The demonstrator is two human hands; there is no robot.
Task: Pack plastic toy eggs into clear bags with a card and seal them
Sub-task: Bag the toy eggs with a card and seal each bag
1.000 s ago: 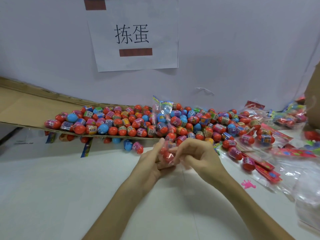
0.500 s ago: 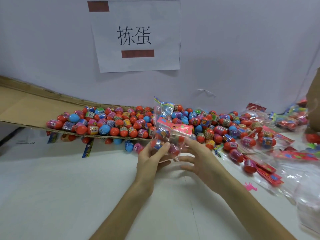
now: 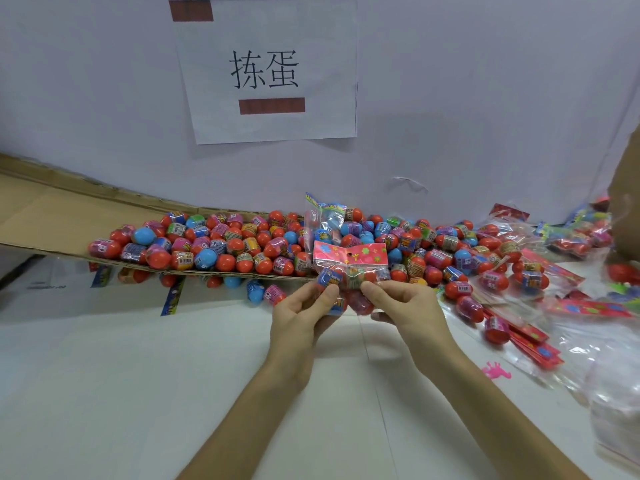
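Two bare forearms reach up from the bottom edge over the white table [image 3: 138, 393], and the hands meet just above it, close together but not touching each other. The left hand [image 3: 304, 317] grips the lower left part of a clear bag [image 3: 349, 277]: its thumb presses on the front and the other fingers curl round behind. The right hand [image 3: 408, 306] pinches the bag's lower right side, with the thumb tip on the front and the fingers bent behind and beneath. The bag is held upright between them, clear of the table. Across its top lies a red card [image 3: 349, 254] printed with bright shapes. Below the card sit several wrapped eggs [image 3: 329, 277], though the glare on the plastic hides their number and whether the mouth is closed.

To the right lie a small pink figure [image 3: 497, 370], a stack of spare cards [image 3: 530, 337] and loose empty bags [image 3: 616, 393].

Behind the hands a big heap of toy eggs [image 3: 225, 244], mostly red with some blue, covers a cardboard sheet [image 3: 52, 216] and spills onto the table. Packed bags [image 3: 530, 277] lie at the right of the heap.

On the wall [image 3: 485, 98] hangs a paper sign [image 3: 266, 71] with two characters.
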